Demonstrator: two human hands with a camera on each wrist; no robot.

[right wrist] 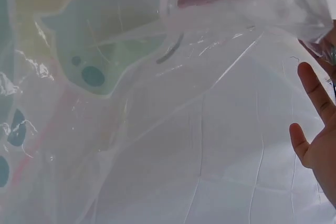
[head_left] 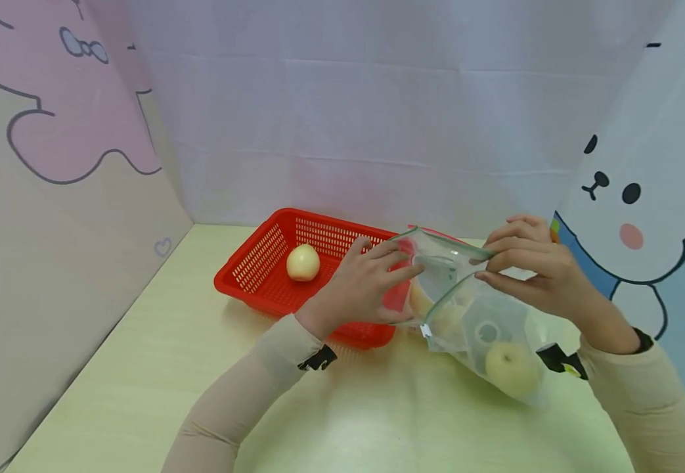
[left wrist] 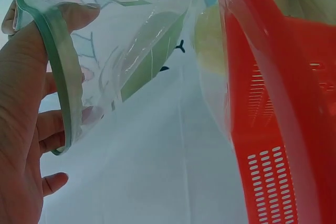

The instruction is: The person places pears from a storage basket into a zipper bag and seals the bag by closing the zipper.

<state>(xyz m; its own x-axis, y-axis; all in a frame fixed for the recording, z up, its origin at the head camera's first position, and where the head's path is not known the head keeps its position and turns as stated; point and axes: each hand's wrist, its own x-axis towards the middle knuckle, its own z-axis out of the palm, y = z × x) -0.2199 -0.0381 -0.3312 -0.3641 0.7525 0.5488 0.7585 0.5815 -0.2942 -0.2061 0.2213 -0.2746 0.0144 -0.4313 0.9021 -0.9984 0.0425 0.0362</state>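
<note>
A clear zip bag with green seal strips hangs between both hands, its mouth parted. Inside it lie pale yellow round fruits, partly veiled by the printed plastic. At the mouth's left side is the left hand, fingers spread, with the fingertips inside the opening; the left wrist view shows the green seal strip crossing the fingers. The right hand pinches the opposite end of the mouth between thumb and fingers. In the right wrist view, part of the right hand appears beside the plastic.
Behind the left hand stands a red perforated basket, holding one pale yellow fruit. The bag overlaps the basket's right end. White cloth with cartoon prints closes off the back and sides of the pale yellow table.
</note>
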